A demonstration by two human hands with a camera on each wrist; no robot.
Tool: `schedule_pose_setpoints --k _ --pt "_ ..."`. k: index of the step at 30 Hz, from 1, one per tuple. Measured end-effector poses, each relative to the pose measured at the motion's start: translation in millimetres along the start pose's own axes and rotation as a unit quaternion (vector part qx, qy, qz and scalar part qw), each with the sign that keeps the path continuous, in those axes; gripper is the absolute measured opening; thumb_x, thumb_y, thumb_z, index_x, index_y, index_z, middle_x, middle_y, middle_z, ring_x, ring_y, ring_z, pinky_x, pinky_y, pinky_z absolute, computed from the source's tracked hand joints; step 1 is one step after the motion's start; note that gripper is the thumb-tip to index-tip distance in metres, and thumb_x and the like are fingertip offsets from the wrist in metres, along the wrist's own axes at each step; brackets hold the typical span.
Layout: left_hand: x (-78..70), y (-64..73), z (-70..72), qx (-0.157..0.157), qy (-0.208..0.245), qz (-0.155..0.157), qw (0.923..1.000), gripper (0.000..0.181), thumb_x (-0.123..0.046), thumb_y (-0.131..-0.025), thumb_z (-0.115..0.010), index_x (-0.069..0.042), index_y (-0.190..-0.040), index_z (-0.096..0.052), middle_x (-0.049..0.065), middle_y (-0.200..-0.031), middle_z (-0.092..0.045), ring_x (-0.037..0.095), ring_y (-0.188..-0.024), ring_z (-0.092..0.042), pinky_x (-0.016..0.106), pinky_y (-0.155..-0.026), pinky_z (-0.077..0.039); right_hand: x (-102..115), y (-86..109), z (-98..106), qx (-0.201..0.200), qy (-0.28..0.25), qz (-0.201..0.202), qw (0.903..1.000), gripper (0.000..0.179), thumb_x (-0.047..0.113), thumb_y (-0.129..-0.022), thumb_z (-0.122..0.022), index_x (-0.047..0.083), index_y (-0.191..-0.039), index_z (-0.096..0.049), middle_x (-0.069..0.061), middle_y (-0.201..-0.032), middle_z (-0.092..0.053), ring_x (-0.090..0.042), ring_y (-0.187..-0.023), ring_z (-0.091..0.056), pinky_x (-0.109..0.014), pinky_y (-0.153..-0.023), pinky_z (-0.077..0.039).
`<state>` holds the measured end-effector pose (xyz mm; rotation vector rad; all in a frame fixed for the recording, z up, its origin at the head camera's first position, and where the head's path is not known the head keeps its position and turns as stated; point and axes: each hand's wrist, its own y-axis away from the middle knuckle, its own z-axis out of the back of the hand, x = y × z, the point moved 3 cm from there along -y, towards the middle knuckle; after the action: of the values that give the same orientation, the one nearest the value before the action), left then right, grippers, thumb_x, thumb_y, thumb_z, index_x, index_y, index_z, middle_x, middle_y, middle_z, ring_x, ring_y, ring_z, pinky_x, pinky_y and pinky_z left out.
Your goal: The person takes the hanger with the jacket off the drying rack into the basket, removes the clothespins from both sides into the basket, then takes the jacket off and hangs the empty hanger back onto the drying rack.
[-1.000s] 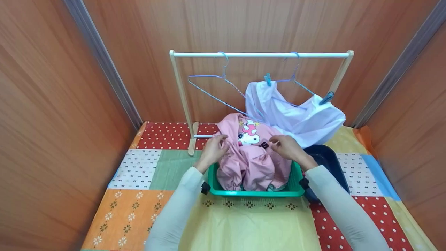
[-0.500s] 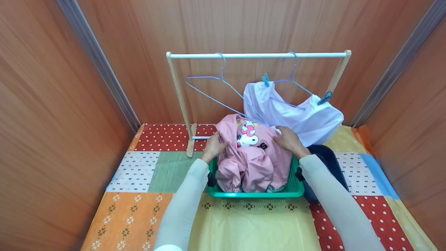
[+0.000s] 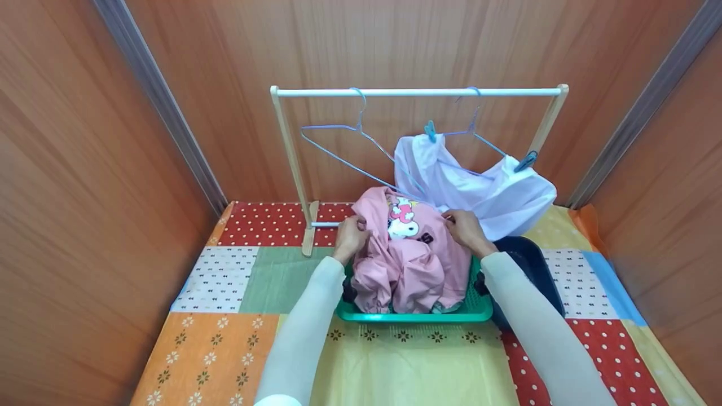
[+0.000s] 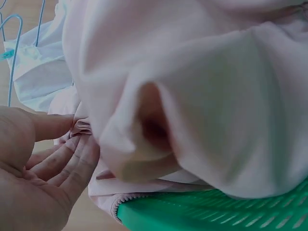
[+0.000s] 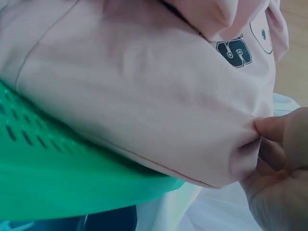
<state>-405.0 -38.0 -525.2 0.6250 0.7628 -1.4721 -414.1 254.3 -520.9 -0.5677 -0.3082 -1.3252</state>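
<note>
A pink garment with a cartoon print lies bunched over a green slotted basket. At its left side my left hand pinches a gathered fold between thumb and fingers, clearest in the left wrist view, where the hand is close up. On the opposite side, my right hand pinches the garment's edge; thumb and fingers of that hand meet on the cloth in the right wrist view. Black lettering shows near that grip. The garment's underside is hidden.
Behind the basket stands a rack with a white bar. A bare blue wire hanger hangs left; another carries a white garment held by two clothespins. A dark basin sits right of the basket on a patchwork cloth.
Both hands have settled onto the pink garment's sides. The right hand has shifted slightly outward to the edge and now pinches it. The garment itself has barely moved.
</note>
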Motion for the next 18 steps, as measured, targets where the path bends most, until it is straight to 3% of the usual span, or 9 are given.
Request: schedule_pose_setpoints --k 6,10,13,15,18 --pt "-6.4 4.2 5.6 -0.027 -0.007 -0.046 0.9986 0.015 -0.003 -0.085 -0.069 -0.002 -0.099 -0.076 0.013 -0.094 -0.076 0.027 -0.091 -0.071 0.039 -0.083 -0.056 10.2 1.8 4.1 -0.038 -0.046 -0.019 0.9980 0.022 0.006 -0.097 -0.056 0.003 -0.111 -0.073 -0.019 -0.104 -0.074 -0.034 -0.094 -0.070 -0.047 -0.083 -0.055" --pt "-11.0 9.2 10.3 -0.048 0.005 -0.069 0.9964 0.014 -0.006 -0.086 -0.070 -0.004 -0.098 -0.077 0.012 -0.098 -0.076 0.027 -0.094 -0.071 0.039 -0.085 -0.056 23.4 7.0 10.2 -0.076 -0.081 -0.002 0.9937 0.020 0.007 -0.097 -0.057 0.003 -0.108 -0.073 -0.018 -0.104 -0.074 -0.033 -0.094 -0.070 -0.046 -0.082 -0.055" --pt "-14.2 16.4 13.6 -0.069 0.005 -0.112 0.9913 0.013 -0.004 -0.084 -0.070 -0.005 -0.095 -0.077 0.011 -0.094 -0.076 0.026 -0.092 -0.072 0.037 -0.084 -0.054 32.9 14.7 12.6 -0.098 -0.104 0.018 0.9896 0.019 0.007 -0.097 -0.058 0.002 -0.107 -0.073 -0.018 -0.102 -0.074 -0.033 -0.094 -0.070 -0.046 -0.081 -0.055" --pt "-16.2 23.1 15.8 -0.067 0.010 -0.143 0.9874 0.012 -0.002 -0.083 -0.069 -0.004 -0.094 -0.075 0.011 -0.093 -0.076 0.025 -0.091 -0.072 0.036 -0.083 -0.054 38.0 21.7 13.3 -0.106 -0.115 0.033 0.9871 0.018 0.006 -0.096 -0.059 0.001 -0.107 -0.073 -0.018 -0.100 -0.074 -0.032 -0.091 -0.070 -0.046 -0.079 -0.055" --pt "-18.5 36.1 19.1 -0.029 0.021 -0.172 0.9844 0.011 -0.001 -0.087 -0.066 -0.003 -0.096 -0.072 0.011 -0.094 -0.076 0.024 -0.087 -0.071 0.037 -0.081 -0.054 45.2 35.5 13.0 -0.108 -0.116 0.067 0.9850 0.017 0.003 -0.096 -0.059 0.000 -0.107 -0.071 -0.018 -0.101 -0.074 -0.030 -0.089 -0.070 -0.045 -0.078 -0.056"
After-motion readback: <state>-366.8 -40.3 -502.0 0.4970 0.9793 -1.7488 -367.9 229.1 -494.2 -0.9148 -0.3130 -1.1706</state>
